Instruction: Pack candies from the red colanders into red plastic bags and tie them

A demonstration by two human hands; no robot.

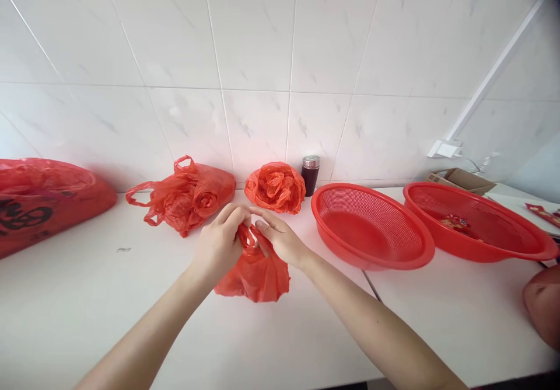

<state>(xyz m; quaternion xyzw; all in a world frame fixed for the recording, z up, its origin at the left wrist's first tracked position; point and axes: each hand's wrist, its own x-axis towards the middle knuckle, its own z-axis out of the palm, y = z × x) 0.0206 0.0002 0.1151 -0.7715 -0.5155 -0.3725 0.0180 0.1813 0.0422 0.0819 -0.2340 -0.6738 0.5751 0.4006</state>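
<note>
A red plastic bag (258,276) hangs below my two hands near the middle of the white table. My left hand (223,235) is closed on the gathered top of the bag, by its handles. My right hand (280,237) grips the other side of the bag's top, thumb against fingers, close beside my left hand. The fingertips of both hands nearly meet, and the bag's twisted handle loops show between them. Whatever the bag holds is hidden.
Along the tiled wall lie a large red sack (56,203), a bundle of red bags (192,194), a crumpled red bag (275,187) and a dark bottle (310,177). Rightward are a red basket (371,226), a red basin (481,223) and a cardboard box (464,181).
</note>
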